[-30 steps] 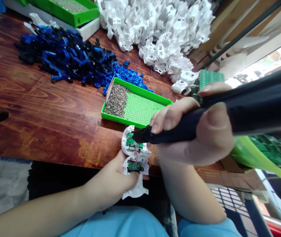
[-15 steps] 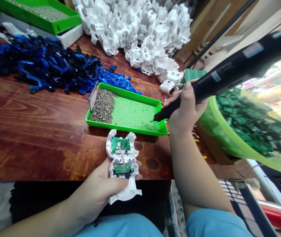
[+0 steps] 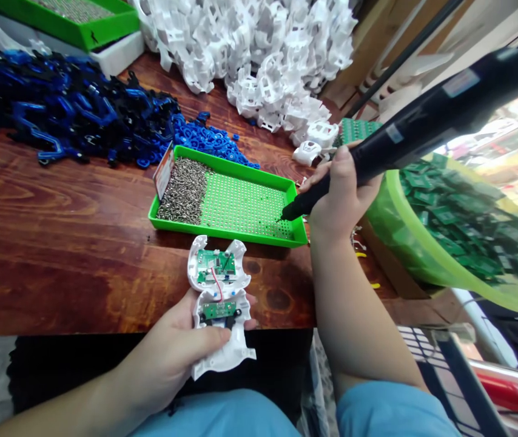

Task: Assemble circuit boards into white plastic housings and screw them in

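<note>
My left hand [image 3: 181, 340] is closed around the lower part of a white plastic housing [image 3: 229, 359], thumb across its inside. Two green circuit boards [image 3: 216, 267] sit in the housing, joined by a red and white wire. In my right hand [image 3: 338, 194] is a black electric screwdriver [image 3: 423, 121], slanting down to the left. Its thin bit points into a green screw tray [image 3: 222, 232], over the perforated right part. Small metal screws [image 3: 184, 191] are heaped at the tray's left end. Whether a screw is on the bit is too small to tell.
White plastic shells [image 3: 259, 54] are piled at the back. Blue and black parts [image 3: 72, 115] and small blue rings [image 3: 208, 139] lie at left. A yellow-green tub [image 3: 393, 237] of circuit boards stands at right. Another green tray [image 3: 90, 33] is at the far left.
The view has shifted slightly, so tray and housing appear a little further left. Both hands keep their grips, and the screwdriver's bit stays over the tray.
</note>
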The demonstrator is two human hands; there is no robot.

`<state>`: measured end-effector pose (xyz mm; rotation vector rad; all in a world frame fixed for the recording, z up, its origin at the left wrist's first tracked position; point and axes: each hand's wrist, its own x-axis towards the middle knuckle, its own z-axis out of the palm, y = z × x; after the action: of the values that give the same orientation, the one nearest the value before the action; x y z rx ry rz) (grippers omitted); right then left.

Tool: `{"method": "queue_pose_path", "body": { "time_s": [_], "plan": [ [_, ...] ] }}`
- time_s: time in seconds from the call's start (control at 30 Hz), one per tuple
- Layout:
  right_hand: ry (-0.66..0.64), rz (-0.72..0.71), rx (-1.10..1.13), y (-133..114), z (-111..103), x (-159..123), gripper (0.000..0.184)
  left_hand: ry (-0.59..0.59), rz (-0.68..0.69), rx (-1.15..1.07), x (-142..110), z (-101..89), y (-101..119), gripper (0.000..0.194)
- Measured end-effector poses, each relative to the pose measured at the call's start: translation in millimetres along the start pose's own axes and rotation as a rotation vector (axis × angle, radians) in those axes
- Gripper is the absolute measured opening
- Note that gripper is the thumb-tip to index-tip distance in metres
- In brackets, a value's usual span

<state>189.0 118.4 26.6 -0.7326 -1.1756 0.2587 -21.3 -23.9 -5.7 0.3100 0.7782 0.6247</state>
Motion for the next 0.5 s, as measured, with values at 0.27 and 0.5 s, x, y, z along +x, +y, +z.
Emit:
{"method": "queue_pose_path", "body": {
  "time_s": [0.27,0.5],
  "plan": [
    [0.031,0.009,0.002,0,-2,-3,0.015,0.008,0.039,-0.021,-1,-0.5,-3,0.034],
    [0.166,0.0,0.005,-53,2,-4,0.006,-0.088,0.096,-0.065,7,-8.5,-12,0.04]
  ]
}}
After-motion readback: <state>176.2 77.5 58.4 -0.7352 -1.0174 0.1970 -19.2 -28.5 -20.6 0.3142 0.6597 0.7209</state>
